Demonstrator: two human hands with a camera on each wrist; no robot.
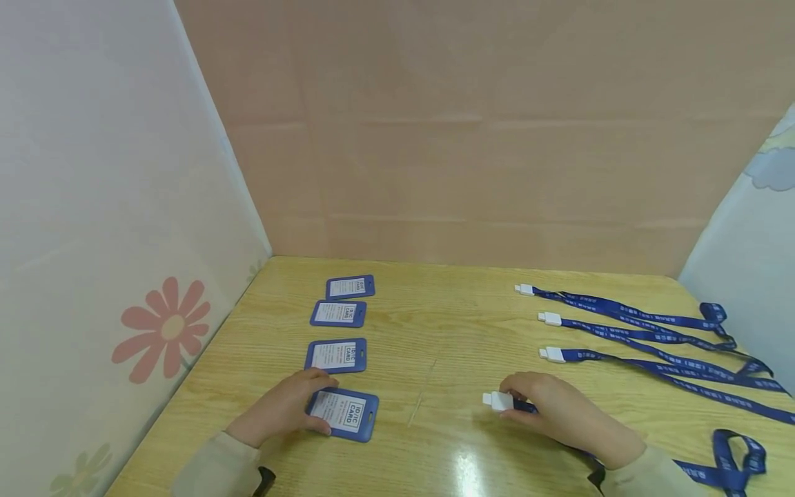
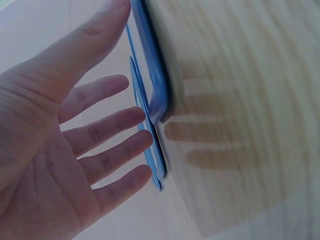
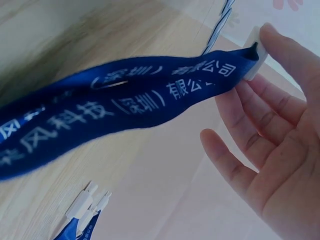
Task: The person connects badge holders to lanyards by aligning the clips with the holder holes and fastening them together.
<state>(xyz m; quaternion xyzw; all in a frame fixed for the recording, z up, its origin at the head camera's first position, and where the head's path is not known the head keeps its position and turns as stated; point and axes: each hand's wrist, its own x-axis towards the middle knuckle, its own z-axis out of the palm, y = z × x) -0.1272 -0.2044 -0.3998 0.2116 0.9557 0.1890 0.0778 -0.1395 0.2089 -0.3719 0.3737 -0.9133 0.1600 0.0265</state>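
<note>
My left hand (image 1: 290,407) holds the nearest blue ID card holder (image 1: 345,414) at its left end, thumb on the near edge and fingers at the far edge. In the left wrist view the thumb touches this holder's rim (image 2: 159,95), and the other fingers spread beside it. My right hand (image 1: 553,407) pinches the white plastic clip (image 1: 499,401) of a navy lanyard between thumb and fingers. The clip's tip points left toward the holder, with a gap of table between them. White printing covers the lanyard strap (image 3: 125,100), which trails back past the right wrist.
Three more card holders (image 1: 336,355) lie in a column beyond the left hand. Three more lanyards (image 1: 627,336) stretch across the right side, their white clips (image 1: 551,354) pointing left. A patterned wall cloth (image 1: 155,207) borders the wooden table (image 1: 435,324) on the left.
</note>
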